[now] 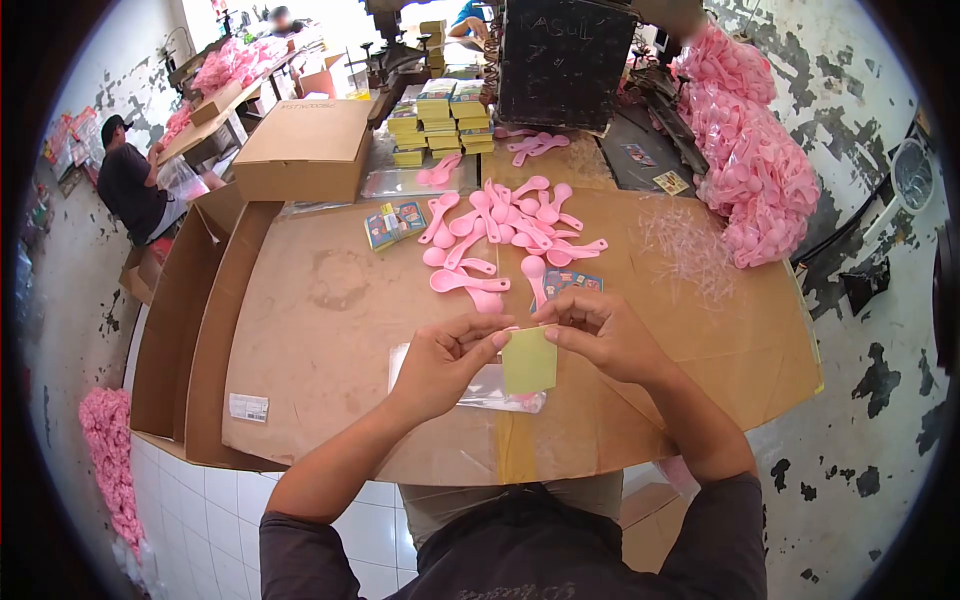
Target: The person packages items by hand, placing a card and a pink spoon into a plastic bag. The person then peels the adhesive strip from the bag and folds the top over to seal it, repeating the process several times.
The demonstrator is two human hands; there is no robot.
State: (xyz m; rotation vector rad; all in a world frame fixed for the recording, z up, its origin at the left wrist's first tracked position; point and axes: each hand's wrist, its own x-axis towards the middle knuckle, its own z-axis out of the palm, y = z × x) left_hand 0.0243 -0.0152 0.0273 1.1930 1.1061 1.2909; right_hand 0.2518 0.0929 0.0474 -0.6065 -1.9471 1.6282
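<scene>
My left hand (440,365) pinches the upper left corner of a pale yellow-green card (530,365). At its upper right corner my right hand (605,335) grips the same card, which hangs over the table's near edge area. Beneath and to the left lie clear plastic bags (480,392), partly covered by my left hand and the card. Just beyond my fingers, a pink spoon (534,278) rests beside printed cards (572,282). Farther off spreads a heap of pink measuring spoons (500,220), with a small stack of printed cards (395,226) to its left.
An open carton (195,330) runs along the table's left side, near a closed box (305,145). Card stacks (440,115) and a black panel (562,65) stand behind. Plastic scraps (685,245) and bagged pink spoons (755,170) are at right. A person (135,185) sits far left.
</scene>
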